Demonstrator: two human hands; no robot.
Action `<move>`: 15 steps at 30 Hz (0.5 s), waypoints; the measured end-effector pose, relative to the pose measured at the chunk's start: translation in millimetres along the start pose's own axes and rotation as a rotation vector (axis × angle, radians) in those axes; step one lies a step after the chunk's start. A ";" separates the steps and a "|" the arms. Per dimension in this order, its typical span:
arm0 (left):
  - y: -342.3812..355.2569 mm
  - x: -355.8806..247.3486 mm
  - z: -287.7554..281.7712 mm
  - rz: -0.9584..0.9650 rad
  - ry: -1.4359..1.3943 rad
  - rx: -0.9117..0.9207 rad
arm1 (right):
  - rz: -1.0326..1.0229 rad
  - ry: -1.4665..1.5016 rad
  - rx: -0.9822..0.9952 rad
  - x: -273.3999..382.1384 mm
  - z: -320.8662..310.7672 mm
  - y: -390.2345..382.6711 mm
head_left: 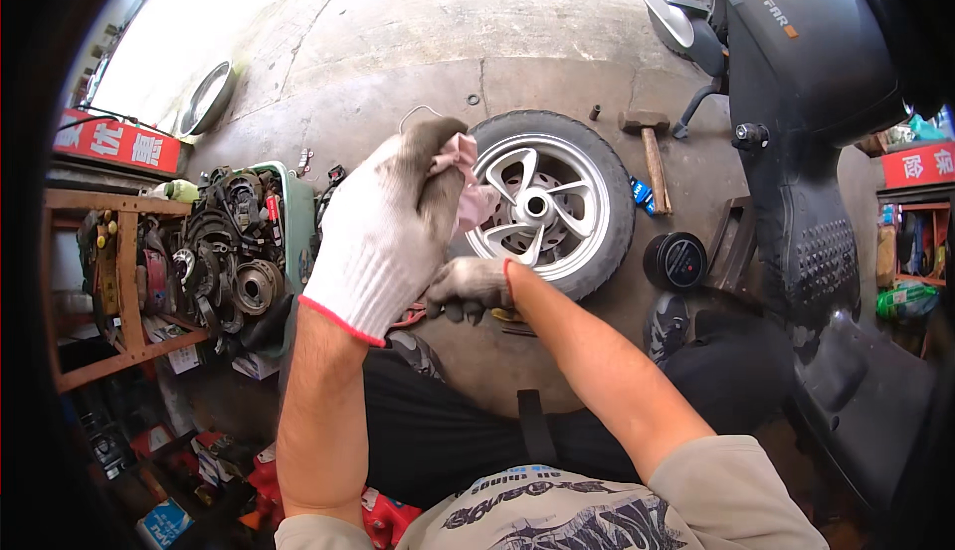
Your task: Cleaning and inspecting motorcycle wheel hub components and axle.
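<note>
Two gloved hands fill the middle of my view, and what I read as the deciding relation is how they stand to the wheel (544, 214): it lies flat on the floor (398, 63), ahead of me and off to the right of the left hand (383, 222). That left hand is the raised one, pointing away from me, its fingers pinched on a pink cloth (476, 208) that trails downward along their right side. From where I watch, the cloth overlaps the wheel's left edge, so the left hand has it on the near-left flank; whether cloth and rim touch, I can't tell, since one lens gives me little sense of height. The right hand (473, 284) sits lower, just below the tyre's near-left edge, its forearm slanting in from the lower right. Its fingers are curled inward close by the heel of the left glove; I can't tell whether they touch it or hold anything. The wheel, being round, offers no long side; its axle stands roughly upright, hub facing up at me, while the cloth runs lengthwise, roughly away from me. Beyond the wheel on the right I note a mallet (651, 157), and nearer, a black round tin (675, 260).
</note>
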State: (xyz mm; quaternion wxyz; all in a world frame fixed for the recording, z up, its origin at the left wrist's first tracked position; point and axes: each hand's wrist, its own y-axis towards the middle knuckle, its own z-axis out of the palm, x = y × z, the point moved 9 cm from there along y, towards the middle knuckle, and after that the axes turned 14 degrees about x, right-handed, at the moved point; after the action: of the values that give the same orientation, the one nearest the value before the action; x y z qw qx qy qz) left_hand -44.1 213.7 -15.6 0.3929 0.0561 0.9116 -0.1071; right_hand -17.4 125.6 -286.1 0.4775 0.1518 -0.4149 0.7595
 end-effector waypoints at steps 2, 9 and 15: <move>1.4 0.2 -7.7 0.018 -0.035 -0.059 | -0.274 0.117 -0.223 33.8 -26.4 -42.0; 0.4 36.3 6.7 -0.235 0.332 -0.117 | -1.036 0.496 -0.215 94.3 -15.0 -109.5; 5.5 35.0 39.6 -0.041 0.258 0.099 | -1.078 0.485 -0.581 67.3 -29.5 -143.2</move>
State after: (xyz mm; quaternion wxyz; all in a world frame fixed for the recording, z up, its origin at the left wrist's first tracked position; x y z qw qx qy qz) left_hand -39.2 210.3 -68.4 0.2671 0.0699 0.9490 -0.1520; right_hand 75.9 217.4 -192.5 0.8926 0.0280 -0.3495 0.2836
